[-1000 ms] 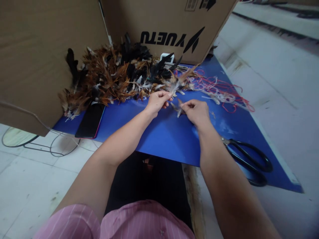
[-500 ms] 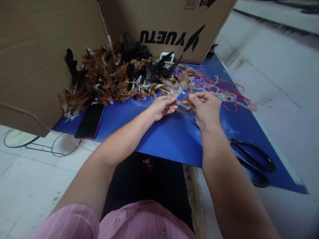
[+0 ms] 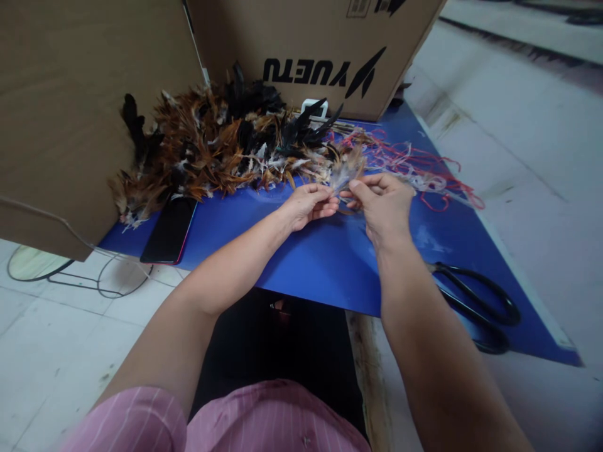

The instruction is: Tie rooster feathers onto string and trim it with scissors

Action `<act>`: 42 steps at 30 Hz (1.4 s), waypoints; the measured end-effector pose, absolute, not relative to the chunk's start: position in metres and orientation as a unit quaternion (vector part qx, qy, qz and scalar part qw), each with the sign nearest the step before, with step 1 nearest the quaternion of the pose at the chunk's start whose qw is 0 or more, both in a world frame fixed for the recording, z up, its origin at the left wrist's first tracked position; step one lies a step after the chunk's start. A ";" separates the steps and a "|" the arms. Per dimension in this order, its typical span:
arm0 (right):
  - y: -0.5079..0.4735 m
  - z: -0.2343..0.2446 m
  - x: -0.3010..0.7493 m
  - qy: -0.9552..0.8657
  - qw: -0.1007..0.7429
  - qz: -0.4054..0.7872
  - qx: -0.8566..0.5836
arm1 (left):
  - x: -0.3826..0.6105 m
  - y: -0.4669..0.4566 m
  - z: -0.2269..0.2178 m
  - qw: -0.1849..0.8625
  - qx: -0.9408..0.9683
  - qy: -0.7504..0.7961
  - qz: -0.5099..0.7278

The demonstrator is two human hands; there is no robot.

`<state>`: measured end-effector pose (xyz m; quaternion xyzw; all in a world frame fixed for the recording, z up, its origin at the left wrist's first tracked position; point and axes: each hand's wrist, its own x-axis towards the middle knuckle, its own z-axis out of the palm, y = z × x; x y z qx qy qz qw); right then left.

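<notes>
Over the blue tabletop (image 3: 311,270) my two hands are close together in front of a long pile of brown, black and white feathers (image 3: 207,144). My left hand (image 3: 308,206) pinches the lower end of a small greyish-brown feather bunch (image 3: 347,169) between thumb and fingers. On its right, my right hand (image 3: 381,199) has thumb and forefinger closed at the side of the same bunch. The exact contact of the right fingertips is too small to make out. Behind my right hand lie tangled pink and white strings (image 3: 405,157).
Black-handled scissors (image 3: 480,301) lie by my right forearm. A dark phone (image 3: 170,231) rests at the table's left edge. Large cardboard boxes (image 3: 301,25) stand behind and to the left. A white-framed object (image 3: 315,108) sits behind the feathers, and a cable (image 3: 61,221) hangs at left.
My right hand has shifted slightly left, nearer my left hand. The feather bunch now stands more upright and shows more clearly between them. The left hand has barely moved.
</notes>
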<state>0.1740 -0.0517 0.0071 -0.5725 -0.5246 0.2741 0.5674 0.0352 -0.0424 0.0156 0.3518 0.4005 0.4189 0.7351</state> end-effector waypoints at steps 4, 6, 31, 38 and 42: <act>-0.054 0.007 0.170 -0.520 0.569 0.270 -0.576 | 0.035 -0.042 0.014 0.733 0.358 0.401 0.417; -0.055 0.008 0.168 -0.519 0.566 0.269 -0.581 | 0.036 -0.040 0.012 0.728 0.364 0.399 0.422; -0.046 -0.005 0.185 -0.594 0.514 0.204 -0.584 | 0.034 -0.041 0.014 0.702 0.402 0.405 0.427; -0.050 -0.001 0.184 -0.611 0.502 0.168 -0.589 | 0.034 -0.042 0.014 0.704 0.405 0.407 0.419; -0.053 0.002 0.183 -0.625 0.489 0.144 -0.591 | 0.034 -0.043 0.015 0.705 0.408 0.408 0.412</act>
